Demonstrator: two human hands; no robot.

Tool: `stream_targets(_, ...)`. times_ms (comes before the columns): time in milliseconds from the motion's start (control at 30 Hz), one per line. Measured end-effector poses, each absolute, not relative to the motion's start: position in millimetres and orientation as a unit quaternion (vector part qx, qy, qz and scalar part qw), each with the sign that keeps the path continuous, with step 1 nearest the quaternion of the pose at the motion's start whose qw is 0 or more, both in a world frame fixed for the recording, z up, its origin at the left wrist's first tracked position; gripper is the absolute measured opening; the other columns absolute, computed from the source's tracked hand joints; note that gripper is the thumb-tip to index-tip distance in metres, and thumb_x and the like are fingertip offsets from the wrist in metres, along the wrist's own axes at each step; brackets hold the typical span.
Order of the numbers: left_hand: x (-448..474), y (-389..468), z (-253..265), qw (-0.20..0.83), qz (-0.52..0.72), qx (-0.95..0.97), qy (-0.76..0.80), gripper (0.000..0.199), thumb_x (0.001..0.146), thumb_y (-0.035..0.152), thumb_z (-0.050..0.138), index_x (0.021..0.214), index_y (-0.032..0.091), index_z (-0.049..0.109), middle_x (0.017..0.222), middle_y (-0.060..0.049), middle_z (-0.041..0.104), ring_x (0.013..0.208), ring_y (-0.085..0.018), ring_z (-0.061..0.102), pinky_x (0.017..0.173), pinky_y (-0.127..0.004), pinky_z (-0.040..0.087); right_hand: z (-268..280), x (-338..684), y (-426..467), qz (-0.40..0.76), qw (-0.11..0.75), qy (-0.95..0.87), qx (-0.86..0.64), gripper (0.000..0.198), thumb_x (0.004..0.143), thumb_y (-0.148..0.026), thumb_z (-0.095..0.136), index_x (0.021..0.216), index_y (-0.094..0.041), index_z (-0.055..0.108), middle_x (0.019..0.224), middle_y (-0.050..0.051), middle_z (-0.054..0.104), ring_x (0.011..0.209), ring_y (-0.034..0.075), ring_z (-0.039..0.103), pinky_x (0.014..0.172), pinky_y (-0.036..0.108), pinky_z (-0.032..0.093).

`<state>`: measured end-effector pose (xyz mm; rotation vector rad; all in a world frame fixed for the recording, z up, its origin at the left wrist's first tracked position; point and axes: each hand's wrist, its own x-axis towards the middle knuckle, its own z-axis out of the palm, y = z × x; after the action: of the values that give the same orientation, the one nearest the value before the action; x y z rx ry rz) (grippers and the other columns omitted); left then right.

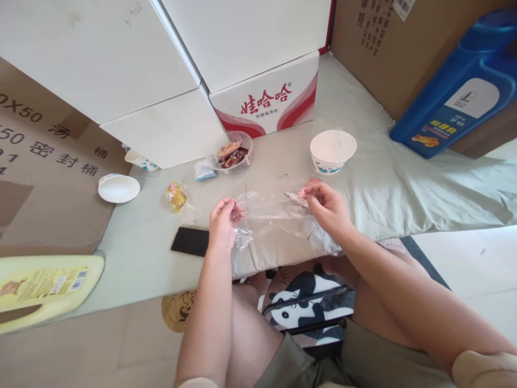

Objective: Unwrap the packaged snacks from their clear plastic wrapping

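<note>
A crinkled clear plastic bag (pixel 269 210) stretches between my two hands above the cloth-covered surface. My left hand (pixel 222 221) is closed, its thumb and fingers pinching the bag's left end. Over at the bag's right end, my right hand (pixel 328 209) is closed around a thin, whitish, pointed item (pixel 295 198), with something pinkish beside its fingers. Whether that hand also grips the bag, I cannot tell. Just beyond it stands a white paper bowl (pixel 333 152) with a blue print. A black phone (pixel 189 241) lies by my left wrist.
A clear round bowl (pixel 248 141) of wrapped snacks stands before a white-and-red carton (pixel 266 105). Nearby lie a yellow wrapped snack (pixel 176 196) and a small blue-white packet (pixel 204 171). A white paper cup (pixel 119 188) rests on its side. A blue jug (pixel 456 91) and a yellow jug (pixel 48 283) flank the surface.
</note>
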<state>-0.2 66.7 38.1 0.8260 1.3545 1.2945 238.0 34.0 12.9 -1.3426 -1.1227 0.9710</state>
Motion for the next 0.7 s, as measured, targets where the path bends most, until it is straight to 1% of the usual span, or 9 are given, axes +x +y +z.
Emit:
stream_targets(100, -3.1, 68.5, 34.1, 0.47, 0.583, 0.341, 0.569, 0.023, 0.068, 0.031, 0.068, 0.083, 0.02, 0.055, 0.058, 0.005, 0.06, 0.051, -0.008, 0.059, 0.051, -0.018, 0.044, 14.3, 241.7, 35.9, 0.402, 0.56, -0.447, -0.57, 0.012, 0.08, -0.029, 0.056, 0.089, -0.021, 0.059, 0.087, 0.002, 0.068, 0.063, 0.011, 0.053, 0.059, 0.026, 0.041)
stream_targets(200, -3.6, 67.3, 30.9, 0.457, 0.591, 0.35, 0.565, 0.028, 0.07, 0.027, 0.065, 0.094, 0.024, 0.051, 0.059, 0.006, 0.063, 0.053, -0.011, 0.062, 0.054, -0.019, 0.045, 16.2, 246.6, 37.6, 0.388, 0.558, -0.423, -0.599, 0.015, 0.081, -0.03, 0.056, 0.092, -0.021, 0.06, 0.078, 0.0, 0.065, 0.057, 0.01, 0.048, 0.055, 0.026, 0.04)
stream_targets(300, -4.0, 67.5, 27.7, 0.454, 0.587, 0.375, 0.555, 0.031, 0.075, 0.025, 0.061, 0.104, 0.026, 0.049, 0.064, 0.005, 0.066, 0.055, -0.012, 0.065, 0.055, -0.021, 0.046, 15.2, 251.8, 40.2, 0.388, 0.559, -0.435, -0.59, 0.027, 0.079, -0.03, 0.057, 0.104, -0.02, 0.061, 0.087, 0.002, 0.066, 0.06, 0.011, 0.053, 0.06, 0.028, 0.046)
stream_targets(367, -5.4, 69.7, 24.7, 0.446, 0.582, 0.398, 0.552, 0.021, 0.077, 0.026, 0.059, 0.097, 0.024, 0.053, 0.067, 0.003, 0.067, 0.057, -0.012, 0.065, 0.057, -0.022, 0.048, 12.5, 255.2, 42.5, 0.378, 0.542, -0.472, -0.583, 0.039, 0.077, -0.029, 0.059, 0.114, -0.02, 0.06, 0.092, 0.003, 0.067, 0.066, 0.013, 0.058, 0.067, 0.031, 0.049)
stream_targets(400, -6.6, 71.2, 23.0, 0.442, 0.576, 0.411, 0.551, 0.013, 0.077, 0.026, 0.058, 0.089, 0.022, 0.055, 0.068, 0.002, 0.067, 0.058, -0.012, 0.065, 0.059, -0.023, 0.049, 10.8, 256.9, 43.6, 0.362, 0.527, -0.495, -0.588, 0.041, 0.075, -0.027, 0.061, 0.116, -0.019, 0.06, 0.09, 0.003, 0.067, 0.069, 0.014, 0.059, 0.069, 0.032, 0.05)
stream_targets(467, -9.5, 74.1, 19.7, 0.438, 0.561, 0.436, 0.551, 0.007, 0.078, 0.027, 0.056, 0.077, 0.02, 0.057, 0.07, -0.001, 0.067, 0.061, -0.012, 0.066, 0.061, -0.024, 0.05, 7.6, 260.1, 45.4, 0.312, 0.496, -0.538, -0.605, 0.037, 0.075, -0.024, 0.061, 0.111, -0.02, 0.064, 0.084, 0.002, 0.065, 0.071, 0.015, 0.058, 0.072, 0.033, 0.051)
stream_targets(533, -12.8, 75.5, 17.2, 0.435, 0.539, 0.466, 0.551, 0.013, 0.08, 0.03, 0.055, 0.076, 0.019, 0.061, 0.072, -0.002, 0.068, 0.066, -0.013, 0.066, 0.065, -0.025, 0.051, 5.1, 262.5, 46.6, 0.254, 0.483, -0.569, -0.614, 0.024, 0.077, -0.023, 0.059, 0.098, -0.021, 0.069, 0.082, 0.002, 0.063, 0.072, 0.015, 0.057, 0.073, 0.034, 0.051)
stream_targets(633, -17.0, 74.3, 15.0, 0.432, 0.45, 0.558, 0.547, 0.021, 0.078, 0.033, 0.063, 0.093, 0.019, 0.069, 0.085, -0.005, 0.071, 0.082, -0.017, 0.068, 0.076, -0.029, 0.052, 4.0, 263.8, 47.3, 0.18, 0.496, -0.585, -0.615, 0.015, 0.079, -0.028, 0.059, 0.084, -0.022, 0.071, 0.087, 0.006, 0.058, 0.079, 0.018, 0.056, 0.073, 0.035, 0.051)
stream_targets(700, -18.6, 72.7, 14.6, 0.408, 0.382, 0.621, 0.549, 0.038, 0.072, 0.03, 0.071, 0.109, 0.02, 0.07, 0.093, -0.005, 0.071, 0.087, -0.018, 0.067, 0.08, -0.031, 0.051, 5.5, 263.5, 46.9, 0.136, 0.508, -0.586, -0.617, 0.014, 0.079, -0.029, 0.059, 0.081, -0.022, 0.071, 0.092, 0.008, 0.056, 0.089, 0.021, 0.057, 0.078, 0.039, 0.051)
